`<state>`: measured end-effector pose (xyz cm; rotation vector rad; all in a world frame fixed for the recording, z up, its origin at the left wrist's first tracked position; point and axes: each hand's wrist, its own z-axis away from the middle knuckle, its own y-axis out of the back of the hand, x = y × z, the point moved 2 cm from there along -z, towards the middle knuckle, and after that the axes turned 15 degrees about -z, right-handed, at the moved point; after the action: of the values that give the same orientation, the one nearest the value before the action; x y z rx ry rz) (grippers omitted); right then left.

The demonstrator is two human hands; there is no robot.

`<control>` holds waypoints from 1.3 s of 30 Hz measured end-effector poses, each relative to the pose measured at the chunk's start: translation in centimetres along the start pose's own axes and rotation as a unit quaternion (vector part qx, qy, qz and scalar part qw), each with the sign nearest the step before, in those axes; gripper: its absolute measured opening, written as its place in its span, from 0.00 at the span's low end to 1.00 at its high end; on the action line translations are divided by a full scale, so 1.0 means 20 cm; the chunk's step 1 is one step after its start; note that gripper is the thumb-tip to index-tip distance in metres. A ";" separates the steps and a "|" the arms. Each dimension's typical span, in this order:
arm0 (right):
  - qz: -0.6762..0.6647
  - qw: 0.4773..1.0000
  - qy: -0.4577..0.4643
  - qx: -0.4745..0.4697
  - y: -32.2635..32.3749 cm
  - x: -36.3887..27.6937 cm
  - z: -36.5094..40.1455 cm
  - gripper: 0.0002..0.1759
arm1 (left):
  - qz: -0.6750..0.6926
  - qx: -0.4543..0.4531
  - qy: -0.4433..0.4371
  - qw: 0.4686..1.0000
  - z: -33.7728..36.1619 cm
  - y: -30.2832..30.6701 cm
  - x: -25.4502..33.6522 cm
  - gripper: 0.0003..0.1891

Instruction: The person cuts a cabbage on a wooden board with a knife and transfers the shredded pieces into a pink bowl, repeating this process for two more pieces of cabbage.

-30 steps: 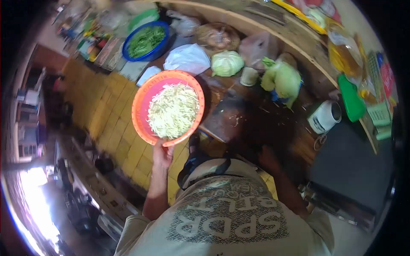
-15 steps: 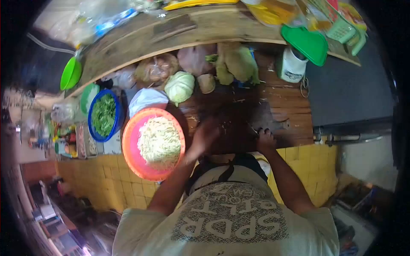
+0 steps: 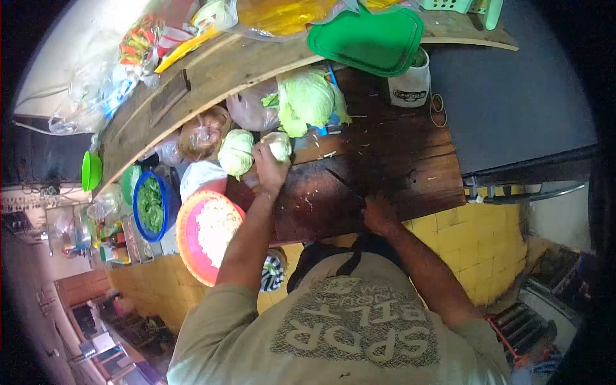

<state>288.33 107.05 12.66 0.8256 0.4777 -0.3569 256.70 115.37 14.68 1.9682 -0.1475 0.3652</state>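
Observation:
My left hand (image 3: pixel 271 169) is stretched forward, its fingers closed on a small pale piece of cabbage (image 3: pixel 278 146). A rounder green cabbage (image 3: pixel 236 154) sits just left of it, and a large leafy head of lettuce (image 3: pixel 307 99) lies behind. My right hand (image 3: pixel 380 213) is wrapped around the handle of a knife (image 3: pixel 344 182) near the front of the dark wooden table (image 3: pixel 410 186). The dark blade points forward and left; the handle is mostly hidden by my fingers. An orange basin (image 3: pixel 183 234) of shredded cabbage (image 3: pixel 218 228) stands left of my left arm.
A blue-rimmed basin (image 3: pixel 168 215) of green leaves stands farther left. Behind are bagged brown items (image 3: pixel 204 133) and a wooden shelf (image 3: pixel 218 67) crossing above. A green lid (image 3: pixel 369 42) overhangs a white container (image 3: pixel 409 86) at the back right. Shreds lie scattered on the table.
My left hand has moved forward and left from the front of the table to the cabbage piece. My right hand has shifted slightly left with the knife. The view has turned.

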 end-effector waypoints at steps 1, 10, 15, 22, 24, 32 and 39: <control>0.002 1.000 0.003 -0.009 0.02 -0.01 0.01 0.23 | 0.022 0.014 -0.029 0.999 0.09 0.06 0.06 0.35; 0.019 0.998 0.065 -0.017 -0.06 0.12 -0.02 0.28 | 0.015 -0.079 -0.115 0.990 0.79 0.23 0.24 0.27; -0.073 0.990 0.121 0.025 -0.06 0.14 0.05 0.30 | 0.109 -0.085 0.029 0.990 0.84 0.28 0.28 0.23; -0.061 0.995 0.018 -0.077 -0.04 0.10 0.13 0.31 | 0.062 -0.105 0.069 0.990 0.77 0.23 0.26 0.26; -0.121 0.990 0.071 -0.016 -0.09 0.14 0.12 0.31 | 0.168 -0.190 0.079 0.964 0.74 0.21 0.28 0.26; -0.193 0.977 0.090 -0.001 -0.01 0.17 0.20 0.27 | 0.456 -0.488 0.332 0.667 0.53 0.22 0.26 0.26; -0.173 0.980 0.089 0.037 -0.07 0.27 0.21 0.29 | 0.144 -0.414 0.226 0.870 0.53 0.08 0.18 0.22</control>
<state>293.28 102.37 11.37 0.8516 0.7822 -0.6275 261.68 105.23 13.22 0.9725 -0.2471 0.7977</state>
